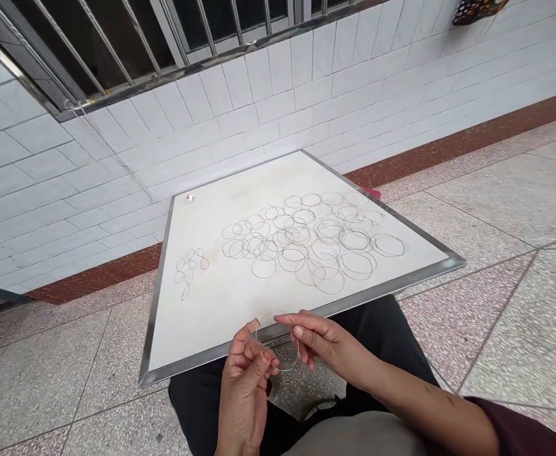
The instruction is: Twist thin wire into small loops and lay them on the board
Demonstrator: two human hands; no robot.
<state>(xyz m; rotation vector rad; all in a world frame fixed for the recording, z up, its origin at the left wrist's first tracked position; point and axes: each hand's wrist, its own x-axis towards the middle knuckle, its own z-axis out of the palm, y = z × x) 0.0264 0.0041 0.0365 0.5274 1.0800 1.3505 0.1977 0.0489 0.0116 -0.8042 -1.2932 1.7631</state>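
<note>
Between my two hands, just past the near edge of the table, is a thin wire loop (pixel 287 369). My left hand (pixel 251 364) pinches the loop between thumb and fingers, and its index fingertip has a tan wrap on it. My right hand (pixel 316 339) is closed on the loop's other side, index finger stretched towards the left. Many similar loose wire rings (pixel 293 256) lie overlapping on the white tabletop (pixel 211 329). A group of smaller twisted loops (pixel 189 277) rests at the table's left side.
The table has a grey metal rim (pixel 401 278) and stands against a white tiled wall (pixel 240 126). A small white and red item (pixel 190 199) sits at its far left corner. Barred windows (pixel 130 38) are above. Speckled stone floor (pixel 496 316) surrounds the table.
</note>
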